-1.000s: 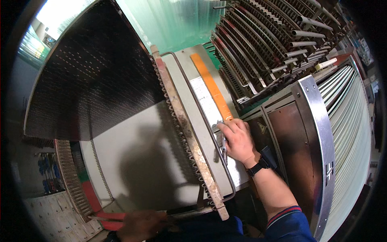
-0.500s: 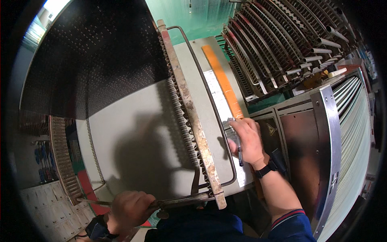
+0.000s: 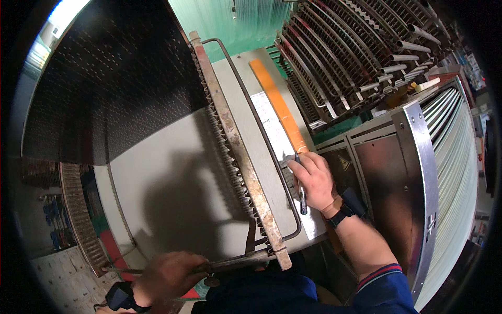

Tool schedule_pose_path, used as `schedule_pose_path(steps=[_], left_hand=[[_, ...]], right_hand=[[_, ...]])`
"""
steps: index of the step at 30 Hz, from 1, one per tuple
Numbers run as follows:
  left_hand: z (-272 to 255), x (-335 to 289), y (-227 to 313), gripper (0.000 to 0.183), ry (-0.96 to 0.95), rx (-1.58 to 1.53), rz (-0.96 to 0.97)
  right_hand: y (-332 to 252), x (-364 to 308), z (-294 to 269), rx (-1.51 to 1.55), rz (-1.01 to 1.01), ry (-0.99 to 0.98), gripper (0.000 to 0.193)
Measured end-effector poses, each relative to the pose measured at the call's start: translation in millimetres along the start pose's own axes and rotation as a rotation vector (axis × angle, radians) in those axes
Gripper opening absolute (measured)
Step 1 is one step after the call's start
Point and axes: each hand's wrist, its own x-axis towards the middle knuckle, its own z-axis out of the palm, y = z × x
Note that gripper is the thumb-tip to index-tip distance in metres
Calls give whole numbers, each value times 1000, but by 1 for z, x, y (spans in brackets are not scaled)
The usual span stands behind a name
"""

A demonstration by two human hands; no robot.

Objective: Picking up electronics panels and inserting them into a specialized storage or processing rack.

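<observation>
On the left, my left hand (image 3: 170, 277) is closed around the long metal bar (image 3: 238, 261) at the near end of a clamp frame with a row of toothed clips (image 3: 225, 138). My right hand (image 3: 316, 180) is closed on a dark, slim pen (image 3: 303, 201) over a long white paper strip with writing (image 3: 269, 123). Its fingertips rest by the end of an orange flat strip (image 3: 280, 102), and the thumb is mostly hidden. A pale panel (image 3: 157, 167) lies under the clips, with a shadow across it.
A large black perforated board (image 3: 115, 68) rises at the left. Several metal racks with tube ends (image 3: 355, 52) stand at the back right. Beside my right arm is a metal cabinet (image 3: 387, 178) with a stack of pale sheets (image 3: 455, 172). A thin bent rod (image 3: 261, 120) runs beside the clip bar.
The view has shifted slightly, so the scene sits a little further left. My right hand has turned over the pen and hides the thumb. My left hand keeps its grip on the bar.
</observation>
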Motion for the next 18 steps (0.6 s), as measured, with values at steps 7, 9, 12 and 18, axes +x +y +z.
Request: schedule_pose_path(steps=[7, 9, 12, 18], left_hand=[[9, -4, -5, 31, 103, 110, 100], [10, -5, 0, 34, 129, 133, 122], [11, -5, 4, 32, 195, 163, 13], [14, -3, -3, 43, 210, 180, 109]], right_hand=[[1, 1, 3, -12, 30, -23, 40], [3, 1, 6, -34, 13, -49, 38], [3, 3, 3, -16, 20, -41, 38], [4, 2, 2, -20, 22, -103, 37]])
